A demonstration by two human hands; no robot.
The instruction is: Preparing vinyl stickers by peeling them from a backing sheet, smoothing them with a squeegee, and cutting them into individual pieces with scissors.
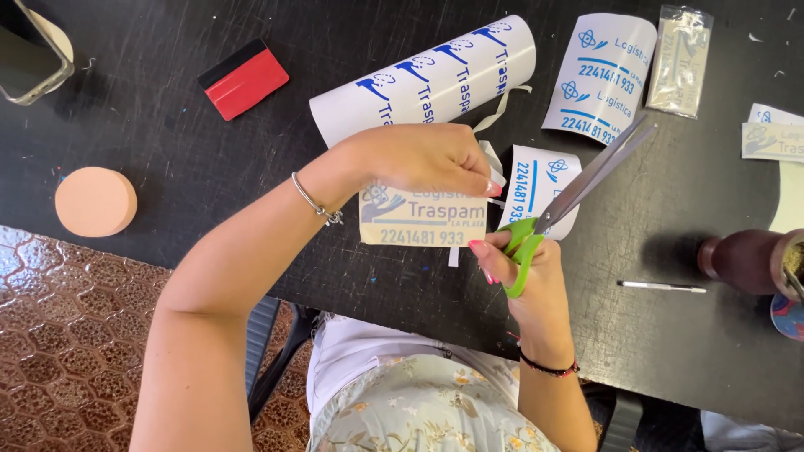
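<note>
Floral-clothed lap sits nearest, below the black desk [167, 134]. Left hand [419, 159] pinches a printed sticker sheet [423, 219] flat on the desk, grip closed on its upper edge. Right hand [523, 268] holds green-handled scissors [569, 197], fingers through the loops, blades nearly shut, beside the sheet. Step looks like trimming; next cut needs the blades lined up on the sheet's edge.

From my view there's a bunch of white stickers with blue print on the black table [167, 142]: a long curled roll [427, 79] up top, a curved sheet [601, 77] to its right, a smaller curled one [540, 186] mid-table. My left hand [423, 157] holds a beige label [423, 219]. Clear packet [679, 60] top right, phone screen [25, 54] top left.
</note>
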